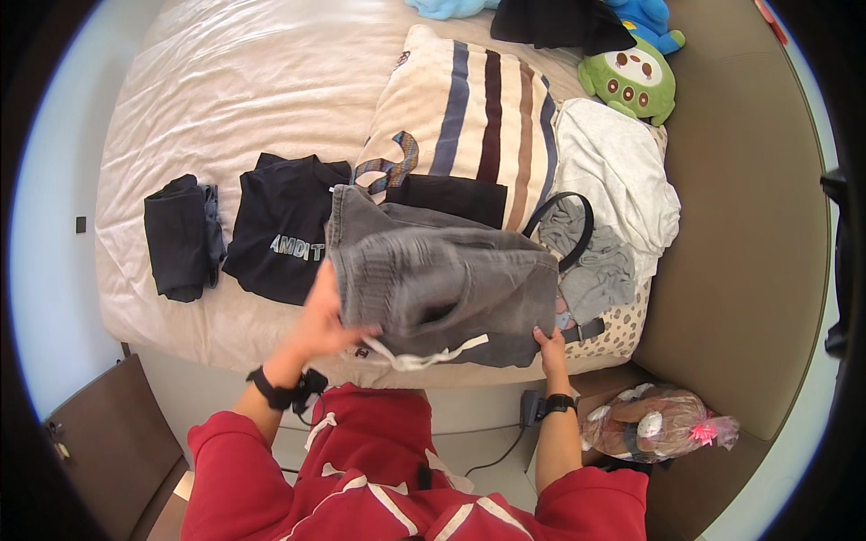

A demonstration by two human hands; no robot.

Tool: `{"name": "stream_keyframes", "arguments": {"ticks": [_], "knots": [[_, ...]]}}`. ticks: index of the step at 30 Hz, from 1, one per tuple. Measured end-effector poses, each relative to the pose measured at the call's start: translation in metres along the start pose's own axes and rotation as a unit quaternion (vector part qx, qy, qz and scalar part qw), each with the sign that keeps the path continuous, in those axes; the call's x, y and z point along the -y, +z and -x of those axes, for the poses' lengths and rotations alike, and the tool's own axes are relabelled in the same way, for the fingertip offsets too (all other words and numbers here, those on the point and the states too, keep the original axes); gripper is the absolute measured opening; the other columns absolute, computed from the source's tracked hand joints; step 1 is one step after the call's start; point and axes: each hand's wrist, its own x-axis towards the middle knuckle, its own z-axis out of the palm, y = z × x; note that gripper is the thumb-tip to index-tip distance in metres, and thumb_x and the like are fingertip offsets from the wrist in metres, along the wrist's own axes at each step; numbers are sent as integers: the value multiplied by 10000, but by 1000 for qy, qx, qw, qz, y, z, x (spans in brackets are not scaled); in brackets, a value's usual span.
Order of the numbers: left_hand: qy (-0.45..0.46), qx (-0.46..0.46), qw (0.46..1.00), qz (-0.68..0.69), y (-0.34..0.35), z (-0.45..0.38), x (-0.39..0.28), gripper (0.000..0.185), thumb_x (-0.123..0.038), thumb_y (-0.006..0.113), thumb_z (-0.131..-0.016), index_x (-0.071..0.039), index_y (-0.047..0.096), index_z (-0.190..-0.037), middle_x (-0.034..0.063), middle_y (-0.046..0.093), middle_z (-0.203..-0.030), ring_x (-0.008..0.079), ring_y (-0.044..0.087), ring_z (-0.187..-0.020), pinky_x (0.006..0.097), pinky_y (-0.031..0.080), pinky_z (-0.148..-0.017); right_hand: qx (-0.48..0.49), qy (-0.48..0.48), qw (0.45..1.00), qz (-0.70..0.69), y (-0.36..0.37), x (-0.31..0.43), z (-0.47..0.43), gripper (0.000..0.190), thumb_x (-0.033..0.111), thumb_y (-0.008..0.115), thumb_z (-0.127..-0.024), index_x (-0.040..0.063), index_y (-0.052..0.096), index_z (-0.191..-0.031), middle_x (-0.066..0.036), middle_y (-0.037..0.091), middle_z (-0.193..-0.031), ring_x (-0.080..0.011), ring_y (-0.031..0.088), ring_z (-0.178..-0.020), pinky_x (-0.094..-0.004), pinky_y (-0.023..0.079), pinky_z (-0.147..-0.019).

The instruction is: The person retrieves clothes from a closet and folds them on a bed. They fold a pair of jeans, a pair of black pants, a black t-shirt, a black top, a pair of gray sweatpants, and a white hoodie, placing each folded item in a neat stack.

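Grey trousers [473,277] with an elastic waistband and a white drawstring lie folded across the near side of the bed. My left hand [325,321] is at the waistband end; it is blurred, so its hold cannot be told. At the other end, my right hand [551,345] pinches the lower edge of the cloth. Left of the trousers lies a black T-shirt [270,223] with lettering, partly covered by them. Farther left are folded black garments [177,237]. A folded black cloth [450,196] shows behind the trousers.
A striped blanket [467,115] lies farther back on the bed [237,88]. To the right are a black belt [585,233], crumpled grey cloth [599,270], a white garment [616,176] and a green plush toy [636,81]. A wrapped plush toy [649,422] stands beside the bed.
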Motion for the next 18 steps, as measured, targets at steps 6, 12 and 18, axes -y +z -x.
{"name": "stream_keyframes", "arguments": {"ticks": [6,12,18], "knots": [[-442,-71,893,-50,15,-8,122,811,-306,774,-631,20,349,-1239,184,387,-1191,265,448,-1051,314,351,-936,14,112,993,14,7,-24,-2,648,353,566,-863,31,273,-1343,-87,440,-1274,-177,488,-1068,-342,408,-878],[-426,-21,852,303,12,3,128,617,-171,709,-729,27,391,-1220,83,544,-1097,177,522,-980,297,395,-887,75,98,990,-68,17,-21,-2,673,246,691,-762,-35,358,-1275,-116,491,-1223,-219,485,-1088,-300,349,-943],[-399,-52,840,364,16,41,102,428,-58,615,-731,14,502,-1137,62,583,-1052,167,547,-949,289,417,-864,-39,-116,983,-138,44,63,56,532,10,610,-701,-63,427,-1196,-129,540,-1114,-214,530,-969,-295,409,-854]]}}
